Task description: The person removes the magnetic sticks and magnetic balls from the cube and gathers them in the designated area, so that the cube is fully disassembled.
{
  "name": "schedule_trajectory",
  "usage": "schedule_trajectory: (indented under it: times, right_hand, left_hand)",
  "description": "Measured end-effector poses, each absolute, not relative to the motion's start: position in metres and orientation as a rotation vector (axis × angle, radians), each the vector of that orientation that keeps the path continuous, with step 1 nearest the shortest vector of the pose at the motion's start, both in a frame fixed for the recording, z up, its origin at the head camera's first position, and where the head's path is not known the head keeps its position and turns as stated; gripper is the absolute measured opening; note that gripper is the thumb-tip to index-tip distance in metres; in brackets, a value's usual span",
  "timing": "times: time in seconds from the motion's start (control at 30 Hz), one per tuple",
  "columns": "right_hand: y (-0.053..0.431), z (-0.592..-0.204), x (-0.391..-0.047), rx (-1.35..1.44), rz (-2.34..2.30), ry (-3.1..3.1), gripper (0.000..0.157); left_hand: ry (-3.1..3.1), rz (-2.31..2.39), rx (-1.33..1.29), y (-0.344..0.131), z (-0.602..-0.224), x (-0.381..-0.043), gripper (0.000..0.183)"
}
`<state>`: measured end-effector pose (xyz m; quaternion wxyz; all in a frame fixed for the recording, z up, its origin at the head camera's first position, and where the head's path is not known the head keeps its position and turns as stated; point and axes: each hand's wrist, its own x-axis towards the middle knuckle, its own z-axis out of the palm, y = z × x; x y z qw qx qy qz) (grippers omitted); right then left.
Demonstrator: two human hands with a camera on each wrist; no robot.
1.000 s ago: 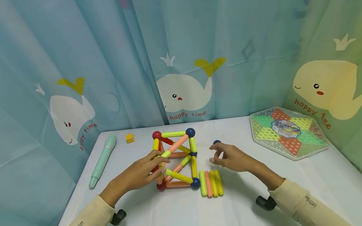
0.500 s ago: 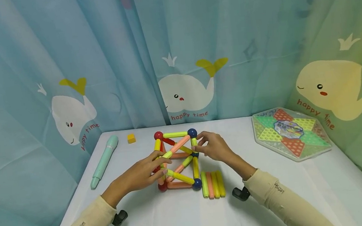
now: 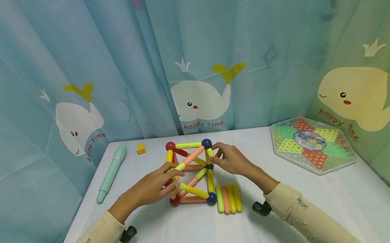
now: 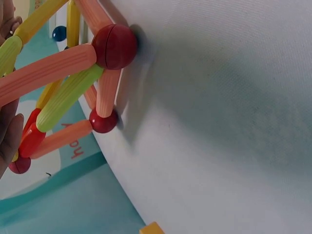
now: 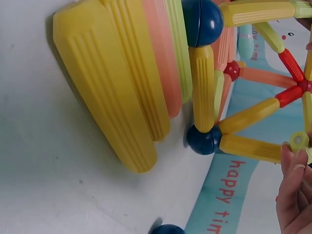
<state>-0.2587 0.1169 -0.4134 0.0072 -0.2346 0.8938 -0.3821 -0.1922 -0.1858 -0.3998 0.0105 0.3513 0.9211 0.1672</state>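
A box-like frame of magnetic sticks and balls stands on the white table, with a blue ball (image 3: pixel 206 144) at its back right corner and a red ball (image 4: pixel 114 46) at a near corner. My left hand (image 3: pixel 153 186) holds the frame's left side, its fingers around the sticks there; in the left wrist view only parts of the fingers show. My right hand (image 3: pixel 232 159) pinches a lime green magnetic stick (image 5: pixel 299 140) beside that blue ball. One end of this stick faces the right wrist camera, uncovered. Whether its other end touches the ball is hard to tell.
Several loose sticks (image 3: pixel 229 199) lie side by side at the frame's front right. A loose blue ball (image 5: pixel 166 229) sits on the table. Farther out are a yellow cube (image 3: pixel 141 149), a mint-green tube (image 3: pixel 111 174) and a Chinese checkers board (image 3: pixel 313 144). Curtains surround the table.
My right hand has moved left from near the loose blue ball to the frame's back right corner and taken hold of the lime stick, now tilted outward. The left hand keeps its place.
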Motion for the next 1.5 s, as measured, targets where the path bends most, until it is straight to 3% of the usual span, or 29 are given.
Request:
schedule_trajectory:
  times: [0.9, 1.17, 1.33, 1.5]
  right_hand:
    - [0.149, -0.422, -0.268, -0.985, -1.124, 2.658, 0.041]
    - [0.164, -0.439, -0.269, -0.715, -1.236, 2.593, 0.037]
    - [0.167, -0.454, -0.269, -0.505, -1.170, 2.567, 0.043]
    - [0.165, -0.463, -0.269, -0.462, -1.103, 2.531, 0.052]
  left_hand:
    - [2.862, 0.531, 1.128, -0.186, -0.400, -0.192, 0.034]
    - [2.866, 0.536, 1.144, -0.186, -0.399, -0.192, 0.033]
    - [2.876, 0.527, 1.145, -0.187, -0.400, -0.192, 0.034]
    - [2.868, 0.534, 1.165, -0.186, -0.399, -0.192, 0.034]
